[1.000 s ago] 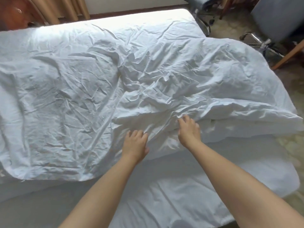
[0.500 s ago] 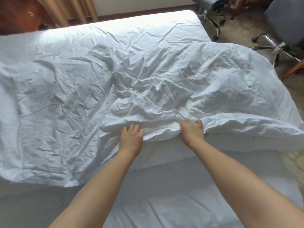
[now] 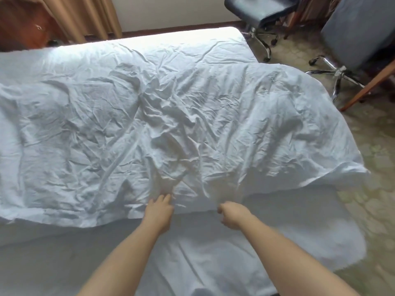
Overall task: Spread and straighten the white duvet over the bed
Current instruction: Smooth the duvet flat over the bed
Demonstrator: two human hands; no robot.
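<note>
2 hands, left hand [image 3: 158, 211] and right hand [image 3: 232, 214], pinch 1 duvet's [image 3: 192, 116] near edge.

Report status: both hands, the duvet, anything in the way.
Left hand and right hand grip the white duvet's near edge. Duvet wrinkled, near strip of bed sheet uncovered. Nothing lying on the bed.

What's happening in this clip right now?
A person is making a bed, seen from their own head camera. Both hands are at the near edge of the white duvet: the left hand has its fingers on the hem, and the right hand is curled at the edge, apparently gripping it. The duvet is still wrinkled, its right corner hangs off the bed, and the near strip of sheet is uncovered. Two office chairs stand beyond.
</note>
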